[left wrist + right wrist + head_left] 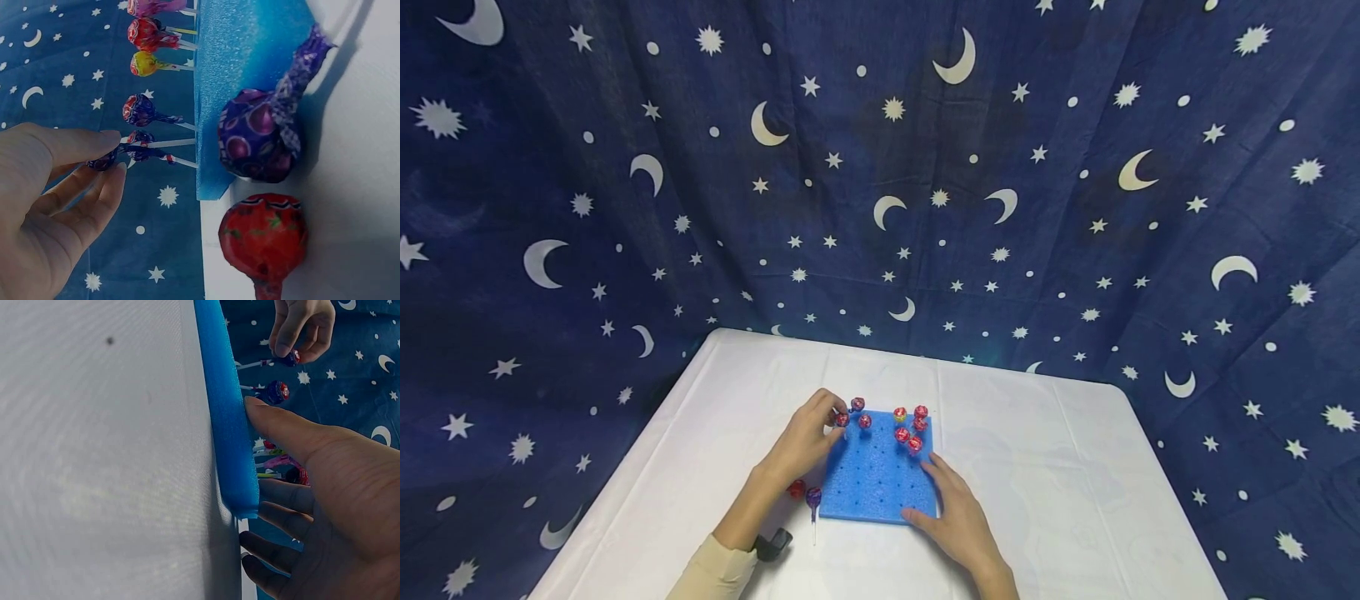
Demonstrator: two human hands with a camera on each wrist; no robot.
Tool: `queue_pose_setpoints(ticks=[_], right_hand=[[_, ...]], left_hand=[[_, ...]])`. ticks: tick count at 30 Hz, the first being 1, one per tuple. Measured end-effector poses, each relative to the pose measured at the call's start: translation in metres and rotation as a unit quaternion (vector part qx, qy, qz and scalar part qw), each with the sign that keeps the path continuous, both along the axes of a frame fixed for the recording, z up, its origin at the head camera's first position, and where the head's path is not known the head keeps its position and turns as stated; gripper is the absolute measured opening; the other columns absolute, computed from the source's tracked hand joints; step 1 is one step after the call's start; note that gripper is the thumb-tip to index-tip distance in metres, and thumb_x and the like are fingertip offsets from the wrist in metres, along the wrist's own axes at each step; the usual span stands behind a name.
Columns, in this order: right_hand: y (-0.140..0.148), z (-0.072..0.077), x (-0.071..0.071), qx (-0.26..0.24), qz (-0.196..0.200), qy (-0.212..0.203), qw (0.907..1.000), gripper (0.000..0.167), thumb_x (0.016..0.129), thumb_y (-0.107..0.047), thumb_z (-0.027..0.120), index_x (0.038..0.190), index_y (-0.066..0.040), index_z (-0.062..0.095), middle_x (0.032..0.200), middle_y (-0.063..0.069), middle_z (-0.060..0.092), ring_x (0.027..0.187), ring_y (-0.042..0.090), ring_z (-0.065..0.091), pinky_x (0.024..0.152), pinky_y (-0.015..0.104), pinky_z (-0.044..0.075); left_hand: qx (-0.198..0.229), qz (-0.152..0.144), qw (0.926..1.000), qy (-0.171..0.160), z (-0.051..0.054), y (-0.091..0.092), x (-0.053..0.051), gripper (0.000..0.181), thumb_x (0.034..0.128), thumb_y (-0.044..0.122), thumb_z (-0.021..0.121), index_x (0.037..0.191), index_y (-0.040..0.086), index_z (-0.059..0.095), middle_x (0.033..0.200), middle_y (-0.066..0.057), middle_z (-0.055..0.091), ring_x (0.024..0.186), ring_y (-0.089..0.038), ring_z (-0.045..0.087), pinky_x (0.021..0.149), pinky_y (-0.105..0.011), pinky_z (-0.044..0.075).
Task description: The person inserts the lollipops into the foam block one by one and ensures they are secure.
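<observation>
My left hand (803, 440) pinches a purple-wrapped lollipop (103, 162) by its wrapped head, over the back left corner of a blue foam board (876, 475). In the left wrist view its stick points toward the board; whether the tip is inside a hole, I cannot tell. Close by, two other purple lollipops (865, 422) stand upright in the board. My right hand (955, 518) rests against the board's front right corner, thumb on the front edge, fingers loosely extended along the right side.
Several red, pink and yellow lollipops (902, 435) stand at the board's back right. Left of the board, a red lollipop (796, 489) and a purple lollipop (813, 498) lie on the white-covered table (1060, 492). A starry blue curtain (850, 167) hangs behind.
</observation>
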State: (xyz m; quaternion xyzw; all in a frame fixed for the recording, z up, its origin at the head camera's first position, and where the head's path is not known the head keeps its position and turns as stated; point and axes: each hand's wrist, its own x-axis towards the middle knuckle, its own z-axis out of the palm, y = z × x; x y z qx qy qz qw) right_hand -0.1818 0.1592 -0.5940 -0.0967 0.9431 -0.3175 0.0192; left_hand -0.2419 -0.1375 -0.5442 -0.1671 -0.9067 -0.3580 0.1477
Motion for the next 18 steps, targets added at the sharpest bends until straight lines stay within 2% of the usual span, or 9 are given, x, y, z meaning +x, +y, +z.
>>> queue_pose_setpoints(ticks=[18], right_hand=[[-0.0012, 0.0007, -0.0008, 0.009, -0.004, -0.004, 0.9999, 0.088, 0.082, -0.061, 0.082, 0.153, -0.020, 0.053, 0.165, 0.005, 0.042, 0.151, 0.037, 0.039, 0.116, 0.064, 0.039]], left_hand=[[-0.019, -0.026, 0.9995, -0.002, -0.0048, 0.0035, -0.0025, 0.029, 0.0880, -0.002, 0.080, 0.112, 0.009, 0.067, 0.109, 0.000, 0.061, 0.093, -0.018, 0.068, 0.081, -0.030, 0.061]])
